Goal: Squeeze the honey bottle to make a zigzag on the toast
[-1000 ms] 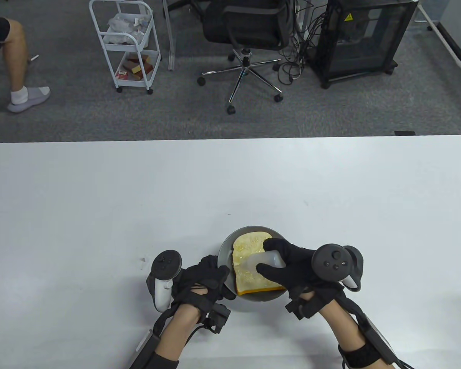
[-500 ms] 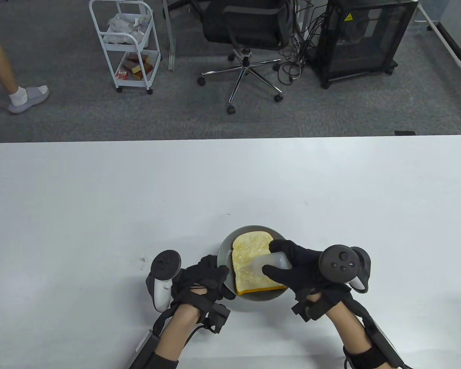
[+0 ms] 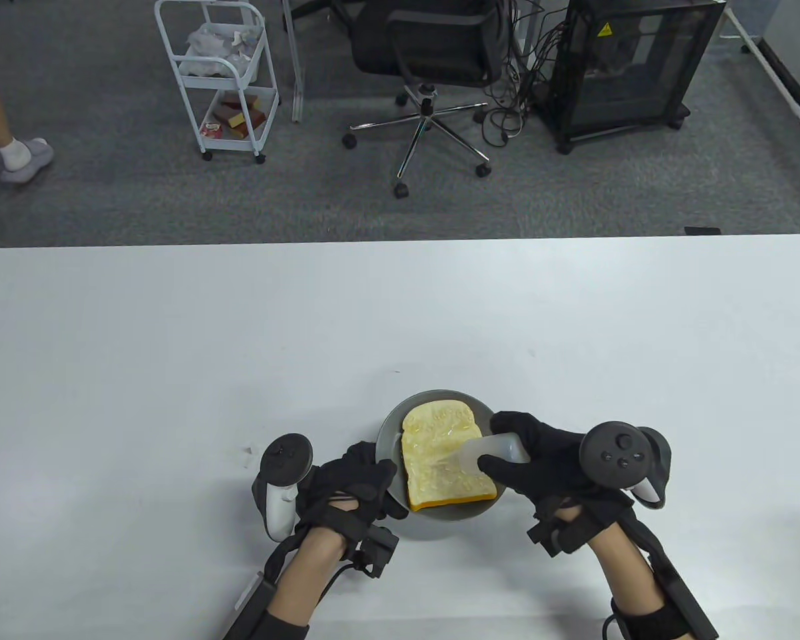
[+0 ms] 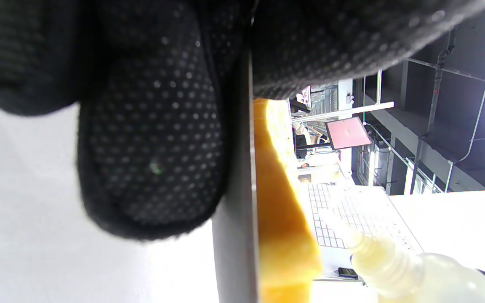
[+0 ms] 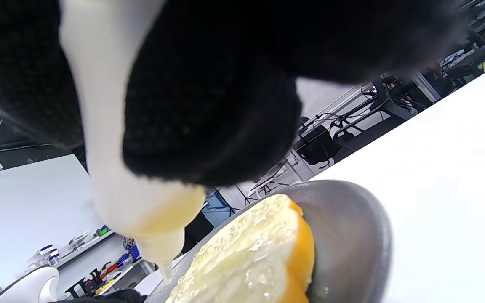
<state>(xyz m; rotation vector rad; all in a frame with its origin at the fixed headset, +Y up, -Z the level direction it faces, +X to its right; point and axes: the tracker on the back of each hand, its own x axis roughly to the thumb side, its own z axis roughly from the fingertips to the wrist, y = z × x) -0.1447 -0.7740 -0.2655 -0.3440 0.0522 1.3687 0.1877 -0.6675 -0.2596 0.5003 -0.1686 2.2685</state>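
Both hands wear black knit gloves: the left hand [image 3: 353, 490] has fingers [image 4: 154, 139] covered in small raised grip dots, and the right hand [image 3: 540, 467] is dressed alike. A white-handled, dark-ringed controller-shaped tracker [image 3: 281, 483] sits on the left hand, an all-dark tracker [image 3: 623, 460] with round buttons on the right. Black straps, small black boxes and thin black cables run from the gloves to black forearm bands.
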